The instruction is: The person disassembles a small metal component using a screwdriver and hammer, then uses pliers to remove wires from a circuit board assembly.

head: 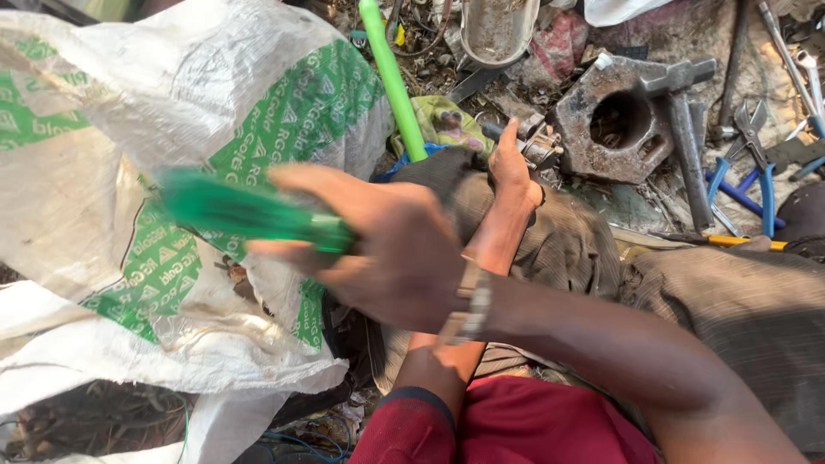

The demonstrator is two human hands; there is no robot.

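Note:
My right hand (pixel 378 253) reaches across to the left, shut on a translucent green tool handle (pixel 241 210) that is blurred by motion. A metal watch (pixel 468 305) sits on that wrist. Beneath that arm my left forearm runs upward from a red sleeve (pixel 412 421). My left hand (pixel 511 167) is closed around a small greasy metal part (pixel 540 142), which rests against my knee in brown trousers (pixel 559 241). What the tool's tip looks like is hidden.
A big white and green woven sack (pixel 172 112) fills the left. A green rod (pixel 391 77) leans above the knee. A heavy rusty metal block with a hole (pixel 614 120), a steel hammer (pixel 683 129), blue-handled pliers (pixel 760 172) and wrenches (pixel 808 69) lie at right.

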